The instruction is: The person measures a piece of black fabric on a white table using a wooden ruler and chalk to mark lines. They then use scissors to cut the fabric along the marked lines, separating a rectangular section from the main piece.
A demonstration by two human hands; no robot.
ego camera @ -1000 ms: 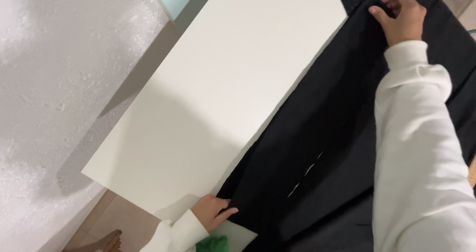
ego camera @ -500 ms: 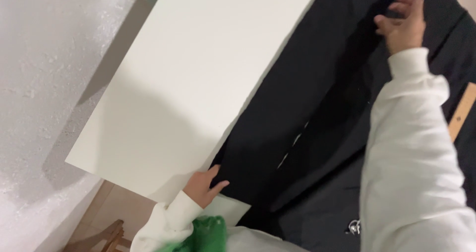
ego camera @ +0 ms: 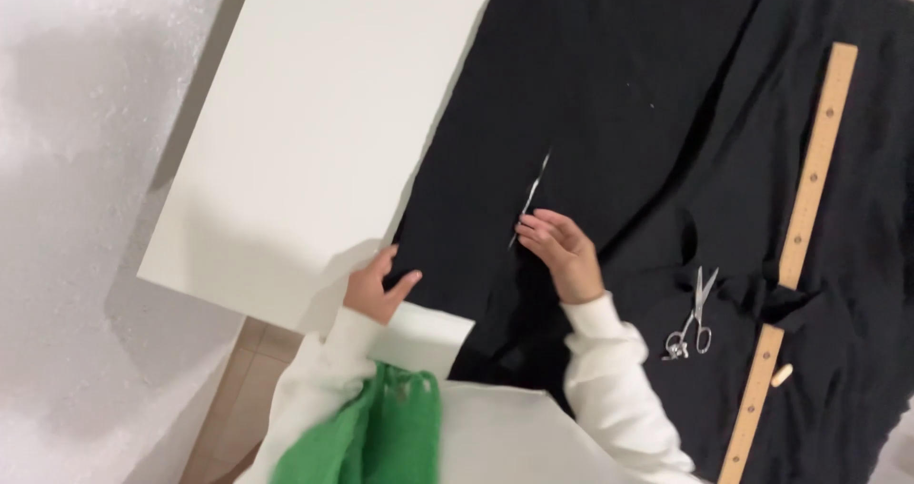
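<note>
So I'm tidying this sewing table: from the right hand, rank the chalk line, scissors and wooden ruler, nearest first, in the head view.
From the right hand:
1. Chalk line, on the black fabric, right at the fingers.
2. Scissors, to the hand's right.
3. Wooden ruler, beyond the scissors, farther right.

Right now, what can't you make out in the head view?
- Black fabric: top and right edges cut off by the frame.
- Wooden ruler: its middle is covered by a fabric fold, its lower end cut off.
- Thin white line by the right hand: too small to identify.
- Left hand: palm hidden.
</note>
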